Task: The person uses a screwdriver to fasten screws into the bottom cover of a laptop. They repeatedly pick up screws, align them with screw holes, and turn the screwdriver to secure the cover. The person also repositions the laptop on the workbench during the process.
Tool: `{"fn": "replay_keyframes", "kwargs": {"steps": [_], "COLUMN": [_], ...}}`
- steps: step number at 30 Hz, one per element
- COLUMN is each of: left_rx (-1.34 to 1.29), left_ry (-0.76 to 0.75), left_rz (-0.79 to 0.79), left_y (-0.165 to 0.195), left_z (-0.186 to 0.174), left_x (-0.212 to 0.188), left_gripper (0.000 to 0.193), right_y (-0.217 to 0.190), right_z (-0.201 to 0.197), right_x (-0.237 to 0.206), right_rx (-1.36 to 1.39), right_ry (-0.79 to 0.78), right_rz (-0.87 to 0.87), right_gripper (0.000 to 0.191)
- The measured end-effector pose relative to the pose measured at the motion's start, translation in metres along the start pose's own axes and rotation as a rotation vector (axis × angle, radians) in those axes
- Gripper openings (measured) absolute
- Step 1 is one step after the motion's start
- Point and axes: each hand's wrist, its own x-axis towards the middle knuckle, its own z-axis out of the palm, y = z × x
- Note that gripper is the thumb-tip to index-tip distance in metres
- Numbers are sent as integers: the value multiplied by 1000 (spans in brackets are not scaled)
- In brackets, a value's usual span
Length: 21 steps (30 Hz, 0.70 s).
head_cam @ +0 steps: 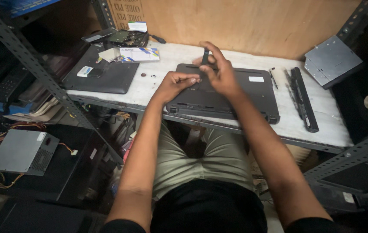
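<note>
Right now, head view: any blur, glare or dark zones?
Head view: right hand and its screwdriver slightly motion-blurred; laptop sharp; white table evenly lit, no glare; shelves at the left and floor in deep shadow; edges bowed by the wide lens.

Laptop point(223, 97) mid-table point(166, 60), battery point(303, 97) right, second laptop point(99, 71) left

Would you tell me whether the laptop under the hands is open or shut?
Shut: the laptop lies flat, underside up, on the table, no screen or keyboard showing.
</note>
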Motion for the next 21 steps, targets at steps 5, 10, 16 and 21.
{"fn": "replay_keyframes", "kwargs": {"steps": [5, 10, 16, 21], "left_rx": [-66, 74, -62, -100], "left_ry": [-1, -9, 16, -3], "left_rz": [2, -18, 76, 184], "left_y": [-8, -10, -13, -12], "left_z": [-1, -3, -4, -4], "left_x": [3, 15, 32, 40], "left_gripper": [31, 32, 34, 24], "right_y": [5, 12, 15, 12], "right_z": [1, 5, 5, 7], "right_x": [0, 1, 4, 4], "right_rx": [-183, -361, -201, -244], "right_ry": [72, 161, 97, 97], "right_rz": [-83, -195, -239, -118], "right_gripper": [49, 49, 51, 54]}}
